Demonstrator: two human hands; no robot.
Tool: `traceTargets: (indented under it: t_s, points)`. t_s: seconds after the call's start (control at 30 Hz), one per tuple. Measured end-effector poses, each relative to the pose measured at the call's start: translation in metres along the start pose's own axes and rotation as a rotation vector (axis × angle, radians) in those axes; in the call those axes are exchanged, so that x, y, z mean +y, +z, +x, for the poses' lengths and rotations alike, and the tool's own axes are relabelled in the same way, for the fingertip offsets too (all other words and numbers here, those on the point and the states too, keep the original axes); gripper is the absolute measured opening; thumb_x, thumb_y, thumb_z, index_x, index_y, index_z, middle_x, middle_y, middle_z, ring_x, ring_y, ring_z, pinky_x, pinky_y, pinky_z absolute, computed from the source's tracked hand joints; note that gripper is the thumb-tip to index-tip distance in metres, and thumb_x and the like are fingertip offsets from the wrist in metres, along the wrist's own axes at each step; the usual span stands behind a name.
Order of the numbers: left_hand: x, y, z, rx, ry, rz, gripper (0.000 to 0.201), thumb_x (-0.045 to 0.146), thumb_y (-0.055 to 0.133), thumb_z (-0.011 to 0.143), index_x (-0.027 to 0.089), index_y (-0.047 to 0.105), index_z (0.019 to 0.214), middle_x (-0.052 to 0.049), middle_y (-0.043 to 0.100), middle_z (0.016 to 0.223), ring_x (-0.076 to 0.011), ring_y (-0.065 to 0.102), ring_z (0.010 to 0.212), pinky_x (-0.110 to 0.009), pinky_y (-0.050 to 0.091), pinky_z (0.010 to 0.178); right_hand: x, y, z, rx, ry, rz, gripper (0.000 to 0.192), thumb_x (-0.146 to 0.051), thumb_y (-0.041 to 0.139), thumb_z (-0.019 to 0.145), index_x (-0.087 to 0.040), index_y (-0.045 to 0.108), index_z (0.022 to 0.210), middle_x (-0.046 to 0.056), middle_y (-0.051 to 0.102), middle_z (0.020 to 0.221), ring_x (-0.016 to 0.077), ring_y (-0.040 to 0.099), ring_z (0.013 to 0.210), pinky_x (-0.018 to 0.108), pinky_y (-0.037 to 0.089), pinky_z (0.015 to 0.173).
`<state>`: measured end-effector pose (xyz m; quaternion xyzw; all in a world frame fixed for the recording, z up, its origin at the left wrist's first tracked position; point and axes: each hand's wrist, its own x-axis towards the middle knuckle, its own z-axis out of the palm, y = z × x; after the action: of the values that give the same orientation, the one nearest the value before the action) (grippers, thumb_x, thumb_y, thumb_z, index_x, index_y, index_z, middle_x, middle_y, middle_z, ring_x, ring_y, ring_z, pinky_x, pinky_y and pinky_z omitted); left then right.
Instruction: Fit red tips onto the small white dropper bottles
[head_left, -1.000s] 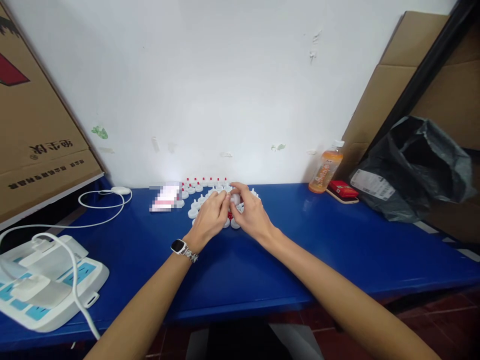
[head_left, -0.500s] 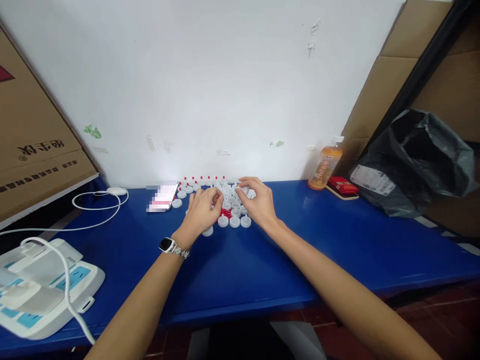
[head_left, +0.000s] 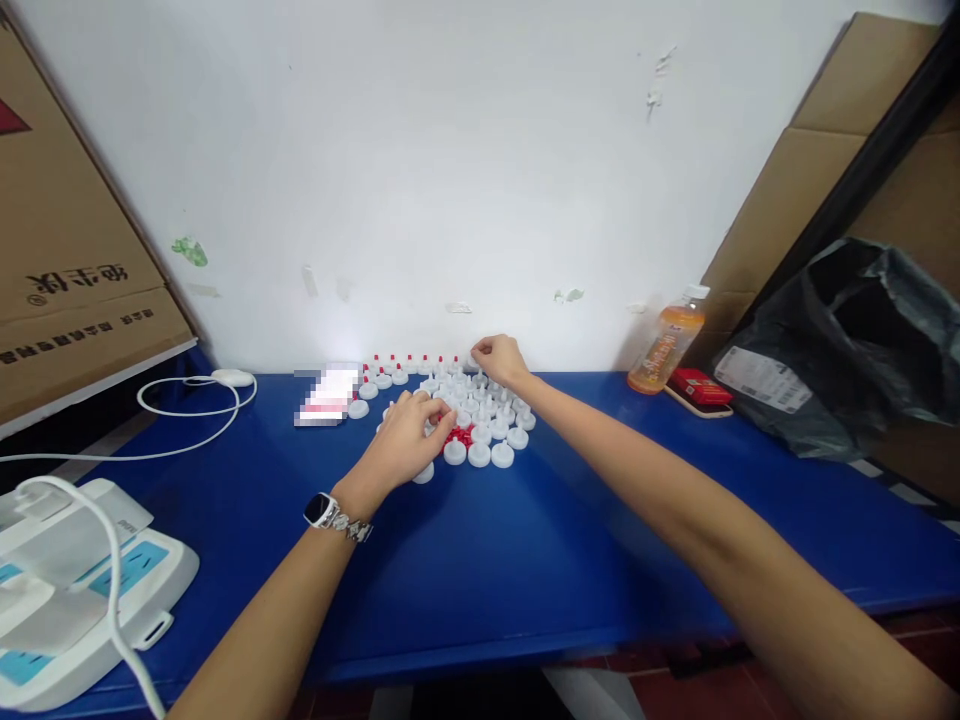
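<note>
White round nozzle caps [head_left: 502, 455] lie in a cluster on the blue table, with a small pile of red tips [head_left: 460, 436] among them. Against the wall stands a row of white caps fitted with red tips [head_left: 409, 362]. At the right end of that row, my right hand [head_left: 501, 358] pinches a white nozzle cap, mostly hidden by the fingers. My left hand [head_left: 411, 435], a watch on its wrist, is low over the cluster beside the red pile. Its thumb and fingers are drawn together, and what lies between them is hidden.
A phone [head_left: 330, 395] lies left of the caps. Farther left are a white cable [head_left: 142, 400] and a power strip [head_left: 161, 580]. To the right stand an orange drink bottle [head_left: 666, 345], a red box [head_left: 699, 386] on another phone, and a black plastic bag [head_left: 847, 350]. Cardboard boxes flank the table.
My right hand has moved from the cluster's right side back to the wall, at the row's end. My left hand has come slightly lower, closer to the red tips. The view has shifted a little.
</note>
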<state>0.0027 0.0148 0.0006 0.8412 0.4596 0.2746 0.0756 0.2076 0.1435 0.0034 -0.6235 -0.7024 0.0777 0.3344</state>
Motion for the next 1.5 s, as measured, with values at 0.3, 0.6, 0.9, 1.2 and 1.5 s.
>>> traceTargets:
  t_s: [0.3, 0.6, 0.9, 1.2, 1.5]
  points:
    - [-0.002, -0.006, -0.001, 0.009, -0.032, -0.024, 0.036, 0.044, 0.040, 0.097, 0.022, 0.063, 0.079, -0.005, 0.059, 0.085, -0.0227, 0.050, 0.087, -0.039, 0.040, 0.083, 0.002, 0.016, 0.025, -0.197, -0.016, -0.193, 0.016, -0.019, 0.063, 0.076, -0.015, 0.077, 0.083, 0.010, 0.075, 0.087, 0.0203, 0.069, 0.082, 0.024, 0.049, 0.076]
    - [-0.004, -0.003, -0.001, -0.021, -0.031, -0.014, 0.038, 0.040, 0.037, 0.099, 0.022, 0.061, 0.076, -0.004, 0.056, 0.081, -0.0224, 0.049, 0.083, -0.038, 0.039, 0.079, -0.019, 0.016, 0.025, -0.178, -0.018, -0.263, 0.025, -0.038, 0.065, 0.080, -0.021, 0.073, 0.097, 0.010, 0.072, 0.106, 0.0236, 0.066, 0.097, 0.031, 0.049, 0.085]
    - [-0.010, -0.011, -0.001, 0.097, -0.032, -0.075, 0.035, 0.037, 0.038, 0.099, 0.023, 0.068, 0.087, -0.006, 0.058, 0.092, -0.0241, 0.052, 0.095, -0.041, 0.041, 0.089, -0.040, 0.004, 0.006, -0.049, -0.061, -0.197, 0.018, -0.025, 0.056, 0.085, -0.020, 0.070, 0.095, 0.011, 0.069, 0.111, 0.0235, 0.064, 0.101, 0.033, 0.046, 0.088]
    - [0.007, -0.013, -0.003, 0.180, 0.044, -0.170, 0.032, 0.036, 0.039, 0.099, 0.022, 0.064, 0.086, -0.005, 0.058, 0.094, -0.0210, 0.054, 0.097, -0.036, 0.043, 0.089, -0.038, -0.034, -0.100, 0.011, -0.188, 0.521, 0.017, -0.032, 0.050, 0.090, -0.020, 0.059, 0.098, 0.003, 0.070, 0.093, 0.0139, 0.064, 0.072, 0.025, 0.048, 0.063]
    - [0.026, -0.006, -0.010, 0.110, 0.158, -0.056, 0.023, 0.036, 0.037, 0.100, 0.022, 0.051, 0.089, -0.004, 0.055, 0.091, -0.0197, 0.053, 0.088, -0.033, 0.044, 0.077, -0.052, -0.030, -0.156, 0.006, -0.198, 0.626, 0.019, -0.026, 0.059, 0.081, -0.021, 0.063, 0.099, 0.001, 0.069, 0.094, 0.0122, 0.058, 0.067, 0.025, 0.048, 0.063]
